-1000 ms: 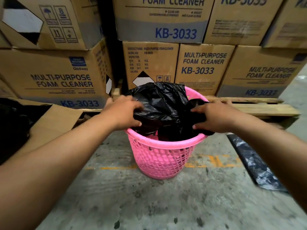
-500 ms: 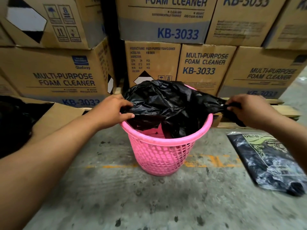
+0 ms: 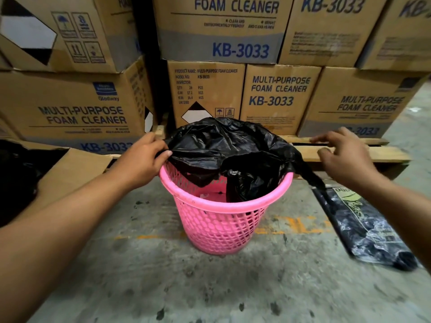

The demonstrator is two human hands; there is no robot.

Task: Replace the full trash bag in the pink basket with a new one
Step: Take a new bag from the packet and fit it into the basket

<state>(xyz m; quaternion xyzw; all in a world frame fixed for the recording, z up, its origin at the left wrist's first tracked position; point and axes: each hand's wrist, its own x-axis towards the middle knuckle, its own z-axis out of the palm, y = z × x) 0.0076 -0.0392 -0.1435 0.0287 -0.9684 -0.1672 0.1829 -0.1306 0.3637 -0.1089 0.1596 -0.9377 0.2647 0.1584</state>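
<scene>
The pink perforated basket [image 3: 217, 226] stands on the concrete floor in front of me. A black trash bag [image 3: 233, 148] is draped over its back and right rim, part of it hanging inside and one corner trailing over the right side. My left hand [image 3: 144, 157] pinches the bag's edge at the basket's left rim. To the right of the basket, my right hand [image 3: 342, 155] hovers with fingers spread, holding nothing, just beyond the trailing corner.
A flat pack of black bags [image 3: 366, 227] lies on the floor to the right. Stacked foam-cleaner cartons [image 3: 279, 99] on a wooden pallet [image 3: 354, 153] stand close behind the basket. A folded cardboard sheet [image 3: 77, 169] and something dark sit at the left.
My right hand has let go of the bag's right edge, which now drapes over the rim. The left hand keeps its hold at the left rim.
</scene>
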